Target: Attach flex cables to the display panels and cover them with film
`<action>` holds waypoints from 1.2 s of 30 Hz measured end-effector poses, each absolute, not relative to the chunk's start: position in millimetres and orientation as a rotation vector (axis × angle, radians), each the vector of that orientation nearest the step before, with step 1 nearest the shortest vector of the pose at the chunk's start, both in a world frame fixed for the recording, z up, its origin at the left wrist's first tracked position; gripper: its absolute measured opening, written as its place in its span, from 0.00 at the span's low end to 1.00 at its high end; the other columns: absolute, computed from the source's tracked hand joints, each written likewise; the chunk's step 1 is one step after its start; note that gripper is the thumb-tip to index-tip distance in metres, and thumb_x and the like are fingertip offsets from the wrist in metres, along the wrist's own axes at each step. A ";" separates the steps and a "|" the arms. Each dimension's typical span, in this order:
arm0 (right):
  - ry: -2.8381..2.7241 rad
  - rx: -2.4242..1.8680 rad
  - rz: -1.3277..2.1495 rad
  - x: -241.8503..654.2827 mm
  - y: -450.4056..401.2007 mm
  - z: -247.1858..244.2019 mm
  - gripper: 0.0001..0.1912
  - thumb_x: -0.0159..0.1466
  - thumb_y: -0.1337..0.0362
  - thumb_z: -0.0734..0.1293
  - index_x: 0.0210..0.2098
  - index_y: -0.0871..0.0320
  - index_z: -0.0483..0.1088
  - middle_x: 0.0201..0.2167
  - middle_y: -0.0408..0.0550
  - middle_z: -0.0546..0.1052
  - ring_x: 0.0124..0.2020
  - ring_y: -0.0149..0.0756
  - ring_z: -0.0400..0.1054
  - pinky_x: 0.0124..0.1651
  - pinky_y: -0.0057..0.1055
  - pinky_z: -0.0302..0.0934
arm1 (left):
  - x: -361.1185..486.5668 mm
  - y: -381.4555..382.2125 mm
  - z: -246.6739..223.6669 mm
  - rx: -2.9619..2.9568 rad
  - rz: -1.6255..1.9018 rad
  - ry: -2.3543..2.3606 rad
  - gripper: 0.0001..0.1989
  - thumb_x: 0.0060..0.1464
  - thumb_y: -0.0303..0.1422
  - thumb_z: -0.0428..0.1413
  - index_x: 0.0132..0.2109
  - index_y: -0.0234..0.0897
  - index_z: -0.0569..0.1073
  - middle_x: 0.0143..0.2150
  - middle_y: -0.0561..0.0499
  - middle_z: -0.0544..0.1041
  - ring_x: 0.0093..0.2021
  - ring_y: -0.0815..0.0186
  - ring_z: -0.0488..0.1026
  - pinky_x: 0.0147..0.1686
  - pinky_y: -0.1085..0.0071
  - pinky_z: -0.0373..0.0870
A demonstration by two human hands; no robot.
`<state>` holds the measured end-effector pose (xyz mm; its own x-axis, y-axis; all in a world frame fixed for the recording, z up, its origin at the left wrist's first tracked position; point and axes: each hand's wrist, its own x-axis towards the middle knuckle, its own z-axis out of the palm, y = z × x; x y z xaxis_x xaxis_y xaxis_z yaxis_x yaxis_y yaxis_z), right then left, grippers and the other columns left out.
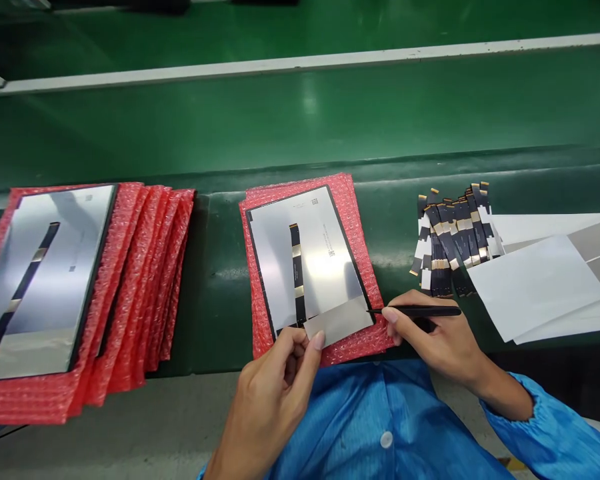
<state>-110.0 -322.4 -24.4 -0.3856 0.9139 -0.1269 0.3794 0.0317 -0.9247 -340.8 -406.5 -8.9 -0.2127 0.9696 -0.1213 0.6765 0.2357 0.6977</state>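
In front of me a display panel point(273, 267) lies back side up on red bubble wrap point(363, 267). A black flex cable point(297, 277) runs along the panel's shiny back. My left hand point(280, 387) pinches the lower left corner of a grey rectangular sticker point(340, 321), which covers the panel's lower right part. Black tweezers point(425, 311) are gripped in my right hand point(437, 340), their tips at the sticker's right end. Whether the sticker lies fully flat cannot be made out.
At left, another panel point(70, 247) with a cable and grey strip lies on stacked red bubble wrap point(145, 280). Several loose flex cables point(450, 233) are piled at right, beside white sheets point(535, 280) bearing grey stickers point(597, 240). A pale rail point(300, 62) crosses the green bench point(220, 293).
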 end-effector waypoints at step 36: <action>-1.776 -1.375 1.386 -111.2 -321.4 -23.0 0.07 0.66 0.56 0.67 0.32 0.46 0.75 0.22 0.37 0.79 0.22 0.32 0.77 0.24 0.26 0.72 | -337.6 -404.0 -3.2 1.587 0.639 2.003 0.15 0.60 0.46 0.52 0.32 0.42 0.69 0.19 0.62 0.68 0.15 0.78 0.64 0.16 0.83 0.59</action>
<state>-111.2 -321.4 -23.0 -0.3674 0.9106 -0.1894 0.4049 -0.0268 -0.9140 -337.6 -404.0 -3.2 -0.1937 0.9764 -0.0959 0.7406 0.2096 0.6384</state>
